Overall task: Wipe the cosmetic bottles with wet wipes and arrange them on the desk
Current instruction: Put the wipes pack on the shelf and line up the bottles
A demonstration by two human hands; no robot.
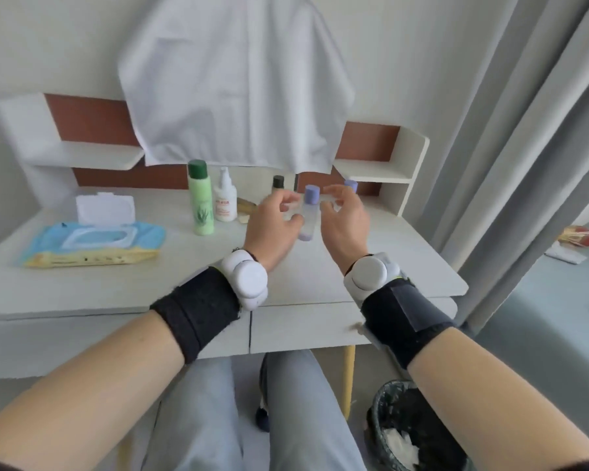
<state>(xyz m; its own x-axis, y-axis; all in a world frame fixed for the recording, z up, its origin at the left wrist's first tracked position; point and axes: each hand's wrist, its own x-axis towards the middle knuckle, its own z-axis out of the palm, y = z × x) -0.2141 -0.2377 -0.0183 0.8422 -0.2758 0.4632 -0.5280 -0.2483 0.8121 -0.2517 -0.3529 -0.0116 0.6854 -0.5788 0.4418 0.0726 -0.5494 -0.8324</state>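
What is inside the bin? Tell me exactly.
Crumpled white sheets, probably used wipes, lie in the bin against its black liner. The right forearm and the picture's edge cover the rest, so anything deeper cannot be seen.

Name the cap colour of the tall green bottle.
Dark green cap on the tall green bottle; clearest in the head view.

Soft, even daylight fills the room, bright without glare, and only faint shadows lie on the white desk (82, 287) below the fingers (288, 198). Motion blur smears those fingers and the lilac-capped clear bottle (309, 212) just beside them, while the forearms (82, 396) nearer the camera look sharper. Wide-angle distortion bows the desk's front edge and tilts the grey curtain (510, 130) far right of the fingers.
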